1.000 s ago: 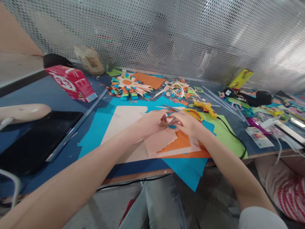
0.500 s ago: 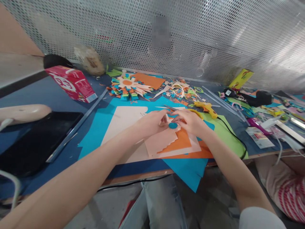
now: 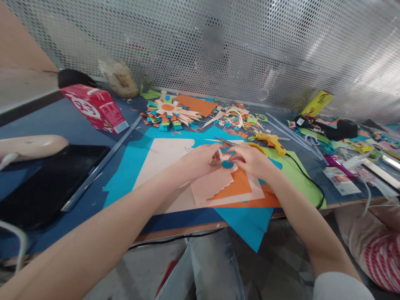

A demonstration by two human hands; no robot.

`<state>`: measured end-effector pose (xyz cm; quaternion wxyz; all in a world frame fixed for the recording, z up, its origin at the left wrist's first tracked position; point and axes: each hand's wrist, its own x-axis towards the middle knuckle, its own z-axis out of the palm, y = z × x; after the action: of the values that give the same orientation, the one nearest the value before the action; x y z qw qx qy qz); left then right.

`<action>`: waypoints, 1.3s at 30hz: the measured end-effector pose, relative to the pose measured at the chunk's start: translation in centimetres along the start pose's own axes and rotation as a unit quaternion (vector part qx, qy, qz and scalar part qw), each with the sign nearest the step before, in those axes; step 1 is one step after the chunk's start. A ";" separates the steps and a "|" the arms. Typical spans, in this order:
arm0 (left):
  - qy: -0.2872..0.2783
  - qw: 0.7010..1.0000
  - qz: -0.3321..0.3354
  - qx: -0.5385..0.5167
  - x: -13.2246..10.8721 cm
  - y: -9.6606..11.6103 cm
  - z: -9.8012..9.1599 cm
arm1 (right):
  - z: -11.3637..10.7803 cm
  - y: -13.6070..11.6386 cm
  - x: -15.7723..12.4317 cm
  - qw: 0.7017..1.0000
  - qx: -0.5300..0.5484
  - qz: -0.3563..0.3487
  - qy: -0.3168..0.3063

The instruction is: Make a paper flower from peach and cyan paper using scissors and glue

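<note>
A small paper flower (image 3: pixel 227 164), with a blue centre and pale jagged edge, is pinched between my two hands. My left hand (image 3: pixel 206 158) curls its fingers at the flower's left side. On the other side my right hand (image 3: pixel 250 159) has thumb and fingertips closed on its edge. Beneath lie a pale pink sheet (image 3: pixel 212 183) with a zigzag-cut edge and an orange sheet (image 3: pixel 239 185). Scissors with yellow handles (image 3: pixel 258 148) rest just beyond my right hand, partly hidden by it. The flower's far edge is covered by my fingers.
A yellow glue gun (image 3: pixel 271 142) with a black cord lies right of my hands. Farther back are a layered paper flower (image 3: pixel 168 110) and paper scraps (image 3: pixel 239 118). A pink box (image 3: pixel 95 108) and black tray (image 3: pixel 53 187) sit left. Another person's leg (image 3: pixel 359 233) is at right.
My right fingertips have shifted slightly at the flower's edge, leaving more of its pale rim visible. The sheets and tools stay where they were; the view has moved a little.
</note>
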<state>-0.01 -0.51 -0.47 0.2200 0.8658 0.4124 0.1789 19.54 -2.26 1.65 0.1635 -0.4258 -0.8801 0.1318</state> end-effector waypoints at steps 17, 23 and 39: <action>0.001 1.000 -0.006 0.002 -0.1 0.1 -0.1 | 0.2 -0.1 0.1 1.000 0.003 -0.003 -0.001; -0.003 1.000 -0.008 0.014 0.0 0.1 0.0 | 0.5 -0.2 0.4 1.000 -0.010 -0.013 -0.010; -0.021 1.000 -0.017 0.003 -0.2 0.9 -0.7 | 0.6 -0.5 0.2 0.998 -0.055 -0.039 -0.012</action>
<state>0.10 -1.05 0.55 0.2289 0.8629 0.4229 0.1552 18.85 -2.41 1.35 0.1346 -0.3983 -0.9036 0.0817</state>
